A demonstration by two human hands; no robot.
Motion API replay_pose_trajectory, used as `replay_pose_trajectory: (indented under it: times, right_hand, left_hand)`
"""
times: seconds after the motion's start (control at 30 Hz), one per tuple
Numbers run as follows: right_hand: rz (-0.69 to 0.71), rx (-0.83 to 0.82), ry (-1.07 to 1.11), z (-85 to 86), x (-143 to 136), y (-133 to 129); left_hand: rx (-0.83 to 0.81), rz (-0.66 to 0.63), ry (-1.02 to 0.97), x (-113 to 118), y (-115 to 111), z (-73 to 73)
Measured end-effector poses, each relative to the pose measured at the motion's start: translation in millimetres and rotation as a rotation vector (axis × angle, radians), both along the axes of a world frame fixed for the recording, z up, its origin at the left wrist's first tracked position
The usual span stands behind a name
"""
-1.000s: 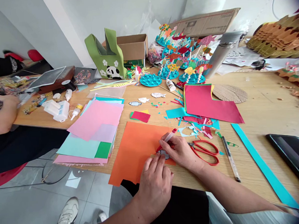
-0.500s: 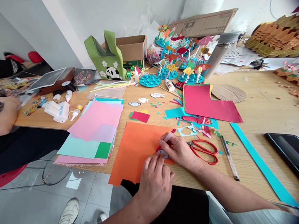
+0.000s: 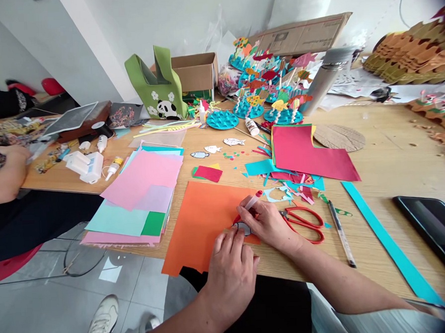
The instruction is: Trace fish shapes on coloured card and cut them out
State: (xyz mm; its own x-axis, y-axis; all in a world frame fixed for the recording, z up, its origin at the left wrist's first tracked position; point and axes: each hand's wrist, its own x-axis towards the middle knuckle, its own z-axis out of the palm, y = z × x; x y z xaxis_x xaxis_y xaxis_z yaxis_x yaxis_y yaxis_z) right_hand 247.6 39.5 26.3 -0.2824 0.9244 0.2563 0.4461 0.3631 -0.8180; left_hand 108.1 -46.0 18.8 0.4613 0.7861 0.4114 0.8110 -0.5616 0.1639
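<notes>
Toward the back I see a green bag [image 3: 153, 83] with a panda [image 3: 166, 109] on it, partly in front of an open box [image 3: 200, 68]. To their right I make out a flask [image 3: 325, 79], tilted in my view, a cardboard sheet [image 3: 305, 35] behind it. A phone [image 3: 429, 232] lies far right. On the left I have a black spool [image 3: 101, 128] and, lower, a red seat [image 3: 13, 263].
</notes>
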Motion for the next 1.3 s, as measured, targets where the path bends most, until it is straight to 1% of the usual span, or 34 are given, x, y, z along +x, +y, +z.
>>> replay_pose_trajectory:
  times: [0.37,0.67,0.93,1.13,1.3]
  right_hand:
    - [-0.019,0.033,-0.022,1.1,1.5,1.0]
    - [-0.02,0.012,-0.017,2.1,2.9,1.2]
    - [-0.013,0.05,-0.014,0.6,4.1,3.5]
    - [-0.015,0.016,-0.011,0.8,3.9,2.9]
    - [-0.01,0.017,-0.001,0.4,4.6,2.8]
  left_hand:
    - [-0.068,0.021,0.014,2.9,0.7,3.0]
    - [-0.052,0.026,0.036,4.5,0.8,3.0]
    - [-0.046,0.034,0.034,5.0,1.4,2.2]
    - [0.003,0.057,0.064,6.0,1.1,0.9]
    - [0.004,0.056,0.06,8.3,3.9,-0.8]
